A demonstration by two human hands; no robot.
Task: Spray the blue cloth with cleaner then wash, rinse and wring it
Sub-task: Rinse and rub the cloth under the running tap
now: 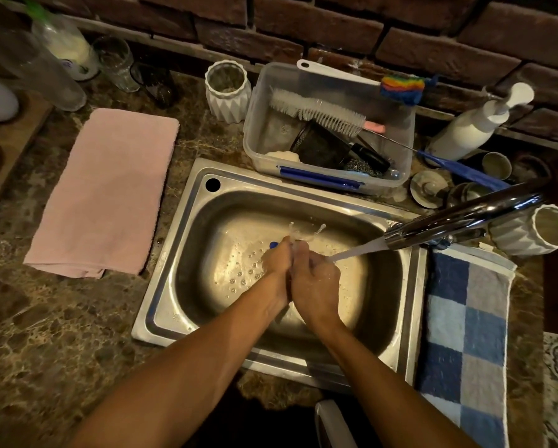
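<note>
Both my hands are pressed together over the middle of the steel sink (pixel 187 227). My left hand (pixel 276 261) and my right hand (pixel 316 276) are closed around the blue cloth (pixel 273 244), of which only a small blue corner shows beyond my left fingers. Water runs from the chrome tap (pixel 465 218) at the right onto my right hand and splashes off my fingertips. Drops and bubbles dot the sink floor. No spray bottle is clearly seen.
A pink towel (pixel 109 189) lies on the marble counter left of the sink. A clear plastic tub (pixel 329 176) with brushes stands behind the sink. A white pump bottle (pixel 471 127) and white ribbed pots (pixel 227 92) stand near the brick wall. A blue checked towel (pixel 465 334) lies at the right.
</note>
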